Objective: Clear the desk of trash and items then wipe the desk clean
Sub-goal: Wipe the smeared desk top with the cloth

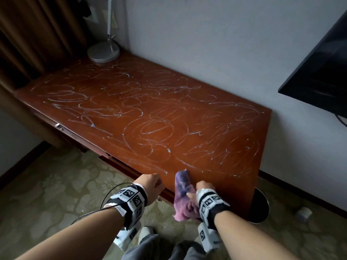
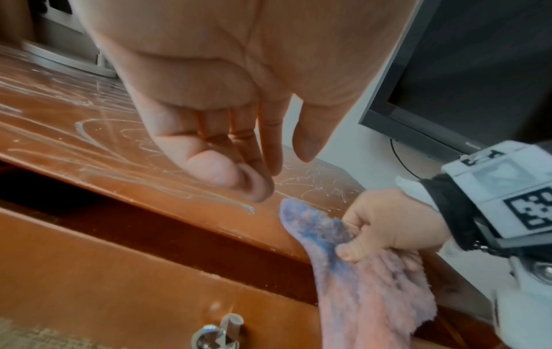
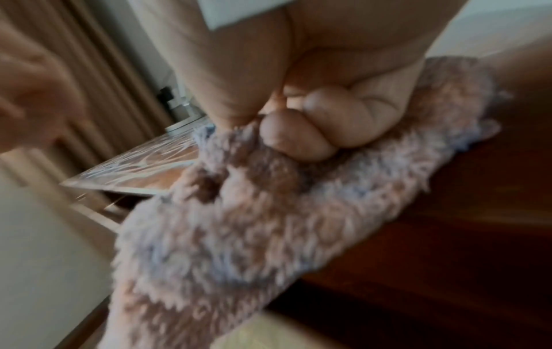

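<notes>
Right hand (image 1: 203,188) grips cloth (image 1: 183,192) at desk (image 1: 142,113) front edge; left hand (image 1: 152,184) loose, empty.

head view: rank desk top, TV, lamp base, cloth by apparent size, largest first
1. desk top, by far the largest.
2. TV, though cut off by the frame edge.
3. lamp base and cloth look alike; the cloth is nearer the camera and bunched in the right hand, so unranked.

Dim room: white wall (image 1: 206,44), brown curtain (image 1: 37,30), patterned carpet (image 1: 56,184).
</notes>
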Tool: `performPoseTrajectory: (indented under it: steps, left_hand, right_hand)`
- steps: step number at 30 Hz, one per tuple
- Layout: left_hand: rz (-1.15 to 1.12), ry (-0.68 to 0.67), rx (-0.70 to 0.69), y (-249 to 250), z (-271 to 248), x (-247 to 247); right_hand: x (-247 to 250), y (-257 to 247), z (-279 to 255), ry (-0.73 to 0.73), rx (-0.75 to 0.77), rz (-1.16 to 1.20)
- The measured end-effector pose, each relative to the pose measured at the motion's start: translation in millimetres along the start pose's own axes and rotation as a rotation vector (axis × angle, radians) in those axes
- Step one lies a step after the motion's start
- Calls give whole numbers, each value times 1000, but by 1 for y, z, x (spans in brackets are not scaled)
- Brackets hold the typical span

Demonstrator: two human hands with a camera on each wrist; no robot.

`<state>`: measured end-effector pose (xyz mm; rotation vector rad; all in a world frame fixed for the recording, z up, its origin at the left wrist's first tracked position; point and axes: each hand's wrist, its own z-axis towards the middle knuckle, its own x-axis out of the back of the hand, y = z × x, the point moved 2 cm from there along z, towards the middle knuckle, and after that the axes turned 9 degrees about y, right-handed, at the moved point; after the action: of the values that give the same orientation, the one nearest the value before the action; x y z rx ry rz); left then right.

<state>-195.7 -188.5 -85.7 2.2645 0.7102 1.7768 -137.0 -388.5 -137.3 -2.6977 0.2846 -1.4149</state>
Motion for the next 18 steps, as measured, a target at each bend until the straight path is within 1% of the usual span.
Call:
performPoseTrajectory:
  steps: [2,4,6,8,10,12,14,16,18]
  left_hand:
    - [1,-25,-12,6,4,2]
    - [2,-42,-27,15,7,2]
    - [6,-61,-51,27,10,-3]
    - [36,-88,-84,42,15,-10]
    - [83,-124,-127,60,21,-22]
    - [137,-169,-156,78,27,-37]
    - [205,-204,-182,96,30,-54]
    - [266,-223,-220,113,32,-71]
    - [297,-238,-240,121,35,-87]
  right_hand:
    - [12,23,9,74,-95,51]
    - [20,30,15,145,-123,93]
    - [22,22,13,107,-89,147]
    - [23,16,7,49,-63,271]
    - [29,30,-5,32,-47,469]
    - [34,61,-14,82,-49,541]
    - [32,96,-24,145,-64,516]
    - [25,124,-31,104,-88,430]
    - [15,138,-34,66,-95,305]
